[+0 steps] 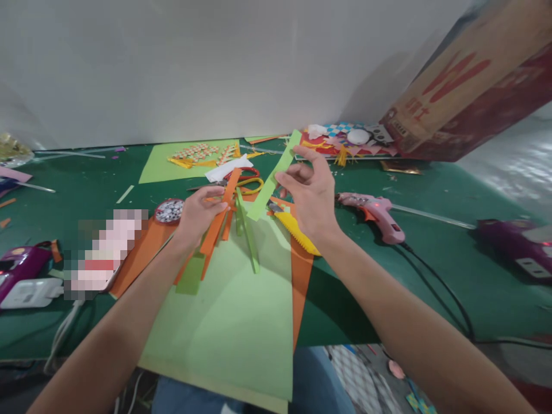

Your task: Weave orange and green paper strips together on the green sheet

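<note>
My left hand point(200, 215) pinches an orange paper strip point(221, 221), which slants down over the light green sheet. In my right hand point(310, 187) is a bright green paper strip point(271, 184), gripped near its upper part and raised above the sheet. Several more strips, green point(249, 236) and orange, lie loosely on the light green paper sheet point(228, 322). Scissors with red and yellow handles point(252, 184) rest just beyond my hands. A yellow utility knife point(297, 230) lies beneath my right wrist, partly covered by it.
To the right a pink glue gun point(377, 213) lies with its cord trailing toward the table edge. A pixelated phone point(110, 250) and purple power strip point(26, 264) are at left. Tasselled paper pieces point(202, 155) lie at the back. A paper bag point(466, 80) leans at right.
</note>
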Action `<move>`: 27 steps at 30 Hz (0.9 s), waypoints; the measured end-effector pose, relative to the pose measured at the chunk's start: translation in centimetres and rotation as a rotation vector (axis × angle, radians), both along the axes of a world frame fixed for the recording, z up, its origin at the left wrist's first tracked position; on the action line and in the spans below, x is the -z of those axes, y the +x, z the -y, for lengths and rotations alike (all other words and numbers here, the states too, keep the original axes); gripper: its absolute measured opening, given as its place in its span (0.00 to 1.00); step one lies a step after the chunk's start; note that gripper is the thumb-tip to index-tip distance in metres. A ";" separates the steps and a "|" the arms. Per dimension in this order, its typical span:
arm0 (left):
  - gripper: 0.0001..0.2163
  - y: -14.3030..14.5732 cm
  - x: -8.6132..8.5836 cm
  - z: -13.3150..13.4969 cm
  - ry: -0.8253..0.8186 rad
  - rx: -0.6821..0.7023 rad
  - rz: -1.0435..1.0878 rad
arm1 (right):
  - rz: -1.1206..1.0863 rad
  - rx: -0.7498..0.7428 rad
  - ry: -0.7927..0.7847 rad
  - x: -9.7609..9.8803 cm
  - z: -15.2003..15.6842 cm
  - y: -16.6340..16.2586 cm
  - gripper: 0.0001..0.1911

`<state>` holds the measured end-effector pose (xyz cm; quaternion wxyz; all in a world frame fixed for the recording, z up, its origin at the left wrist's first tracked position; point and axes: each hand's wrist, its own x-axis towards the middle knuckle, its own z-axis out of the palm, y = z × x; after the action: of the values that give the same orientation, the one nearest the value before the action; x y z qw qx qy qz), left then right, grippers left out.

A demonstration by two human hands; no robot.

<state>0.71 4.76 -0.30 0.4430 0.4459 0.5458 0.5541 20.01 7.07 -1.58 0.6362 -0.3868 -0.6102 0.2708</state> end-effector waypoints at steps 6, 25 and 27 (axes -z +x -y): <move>0.11 -0.4 0.3 -0.2 0.090 -0.019 -0.195 | -0.034 0.000 -0.023 0.6 -0.5 0.1 0.24; 0.15 0.4 0.1 0.9 0.172 0.322 -0.290 | -0.051 -0.265 -0.370 -0.5 2.2 -2.6 0.20; 0.14 0.4 0.0 0.9 0.158 0.329 -0.268 | -0.031 -0.321 -0.394 -0.5 2.5 -2.9 0.20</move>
<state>1.12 3.88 -0.29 0.4144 0.6320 0.4746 0.4511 17.15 4.62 -1.03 0.5069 -0.3972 -0.5893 0.4878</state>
